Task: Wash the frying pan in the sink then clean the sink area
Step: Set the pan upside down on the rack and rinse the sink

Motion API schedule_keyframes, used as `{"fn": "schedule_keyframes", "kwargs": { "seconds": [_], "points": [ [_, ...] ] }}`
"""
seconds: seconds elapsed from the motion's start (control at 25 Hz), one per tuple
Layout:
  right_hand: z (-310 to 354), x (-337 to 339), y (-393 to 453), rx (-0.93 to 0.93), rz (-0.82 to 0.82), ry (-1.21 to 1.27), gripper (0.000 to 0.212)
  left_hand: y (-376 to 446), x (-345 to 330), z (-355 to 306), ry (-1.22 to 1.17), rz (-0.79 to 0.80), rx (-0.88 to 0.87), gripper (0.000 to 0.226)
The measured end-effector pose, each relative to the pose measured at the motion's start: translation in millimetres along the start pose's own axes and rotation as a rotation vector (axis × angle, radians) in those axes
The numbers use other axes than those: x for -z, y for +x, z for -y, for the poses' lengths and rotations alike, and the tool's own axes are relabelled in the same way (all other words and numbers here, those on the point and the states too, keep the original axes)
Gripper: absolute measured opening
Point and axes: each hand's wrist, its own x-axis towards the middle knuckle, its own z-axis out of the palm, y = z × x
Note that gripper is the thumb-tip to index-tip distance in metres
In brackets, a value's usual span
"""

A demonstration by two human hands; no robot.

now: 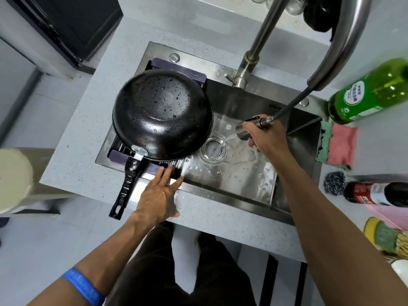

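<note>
Pan [162, 113], black, round, beaded with droplets, upside down on ribbed purple rack [154, 167] over steel sink [234, 173]. Left hand [159, 195] flat, fingers straight on front rim. Right hand [265, 138] grips metal spray head [245, 128], water running toward drain [213, 149].

One pan [162, 113], two bottles [366, 93] [379, 194], two hands [157, 195] [268, 134].

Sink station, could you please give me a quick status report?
Right hand grips spray head, water hitting sink. Left hand flat on front rim. Frying pan upside down on rack. Nothing blocking.
</note>
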Motion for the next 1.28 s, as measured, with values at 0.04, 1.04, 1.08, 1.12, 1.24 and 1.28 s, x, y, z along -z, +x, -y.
{"fn": "schedule_keyframes", "kwargs": {
  "seconds": [0.04, 1.04, 1.08, 1.12, 1.24, 1.28],
  "points": [
    [-0.6, -0.3, 0.2, -0.001, 0.011, -0.004, 0.018, 1.0, -0.1, -0.3, 0.018, 0.007, -0.011, 0.114],
    [-9.9, 28.1, 39.5, 0.183, -0.206, -0.121, 0.021, -2.1, 2.1, 0.0, 0.049, 0.04, -0.023, 0.111],
    [-15.8, 38.9, 44.1, 0.186, -0.218, -0.199, 0.019, -2.5, 0.5, -1.6, 0.05, 0.039, -0.028, 0.112],
    [-23.0, 50.5, 48.0, 0.183, -0.233, -0.274, 0.018, -2.6, -0.6, -1.8, 0.049, 0.022, -0.032, 0.113],
    [-36.5, 82.6, 59.6, 0.111, -0.267, -0.491, 0.024, -3.7, 4.3, -2.4, -0.021, -0.007, -0.022, 0.115],
    [-39.2, 91.3, 62.0, 0.076, -0.249, -0.577, 0.027, -4.3, 5.6, -2.8, -0.037, -0.003, -0.024, 0.115]
  ]
}}
